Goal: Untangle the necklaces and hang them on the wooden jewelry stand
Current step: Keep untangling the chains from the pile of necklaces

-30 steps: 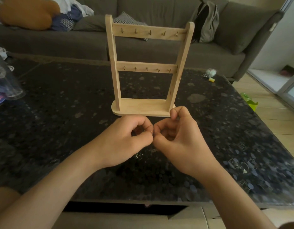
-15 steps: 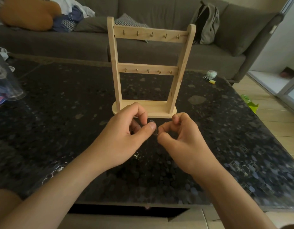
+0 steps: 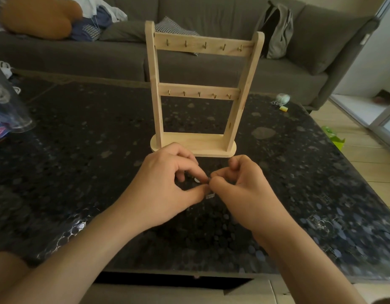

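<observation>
Head view — left hand (image 3: pixel 165 185), right hand (image 3: pixel 244 189) pinch necklace (image 3: pixel 210 195) together.

Pale blond for the jewelry stand (image 3: pixel 193 148), brassy on its hooks (image 3: pixel 205 45). Black flecked with grey across the table (image 3: pixel 80 150) (bluish flecks at the right). Charcoal on the sofa (image 3: pixel 102 60); black-and-white check on the cushion (image 3: pixel 167 29); silvery on the necklace (image 3: pixel 210 195).

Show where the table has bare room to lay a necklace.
Bare dark speckled tabletop lies between clear plastic packaging and the pale wooden two-rail stand, and right of it. Crowded before its base: left hand and right hand pinch a thin necklace.
</observation>
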`<state>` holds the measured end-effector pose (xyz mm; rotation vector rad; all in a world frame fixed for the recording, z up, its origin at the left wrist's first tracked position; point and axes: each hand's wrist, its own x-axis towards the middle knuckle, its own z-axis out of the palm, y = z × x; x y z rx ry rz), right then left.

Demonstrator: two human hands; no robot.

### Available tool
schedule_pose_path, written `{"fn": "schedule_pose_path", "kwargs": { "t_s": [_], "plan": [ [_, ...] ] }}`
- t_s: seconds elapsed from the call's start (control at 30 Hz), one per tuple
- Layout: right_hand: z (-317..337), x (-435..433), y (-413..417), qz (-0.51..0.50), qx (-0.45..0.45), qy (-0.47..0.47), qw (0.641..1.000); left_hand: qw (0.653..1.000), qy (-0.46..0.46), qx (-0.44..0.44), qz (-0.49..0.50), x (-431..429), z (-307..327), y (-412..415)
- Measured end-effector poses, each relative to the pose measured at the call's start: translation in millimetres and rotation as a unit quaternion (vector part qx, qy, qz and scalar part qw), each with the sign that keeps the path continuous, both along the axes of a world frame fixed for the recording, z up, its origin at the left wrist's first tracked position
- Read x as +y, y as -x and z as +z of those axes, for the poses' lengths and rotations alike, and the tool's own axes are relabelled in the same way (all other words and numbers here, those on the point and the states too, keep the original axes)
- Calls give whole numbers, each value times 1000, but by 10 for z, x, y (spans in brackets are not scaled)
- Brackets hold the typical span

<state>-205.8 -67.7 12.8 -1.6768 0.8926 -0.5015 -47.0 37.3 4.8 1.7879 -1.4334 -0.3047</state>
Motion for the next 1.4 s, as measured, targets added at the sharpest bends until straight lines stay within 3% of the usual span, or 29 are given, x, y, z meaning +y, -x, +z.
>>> {"fn": "schedule_pose_path", "kwargs": {
  "t_s": [0.3,0.47,0.63,0.83,0.93,1.1,1.27,1.4],
  "plan": [
    [31,16,-4,0,-6,-65,998,994,55,-91,-33,-4,-48,41],
    [3,7,-7,-8,-14,-53,998,986,60,-152,-17,-12,-48,69],
    [-3,6,-40,17,-13,-58,998,998,33,-54,-10,-29,21,96],
    [69,27,-48,72,-40,-85,993,992,-76,93,-49,-31,76,70],
    [99,51,-39,92,-40,-71,992,991,-73,101,-57,-29,65,49],
    [109,38,-44,43,-67,-73,994,995,-27,85,-46,-20,61,-9],
    [78,1,-41,36,-92,-93,991,985,-47,159,-36,-17,69,-36],
    [88,16,-57,66,-116,-89,987,955,-64,288,-15,-33,66,58]
  ]
}}
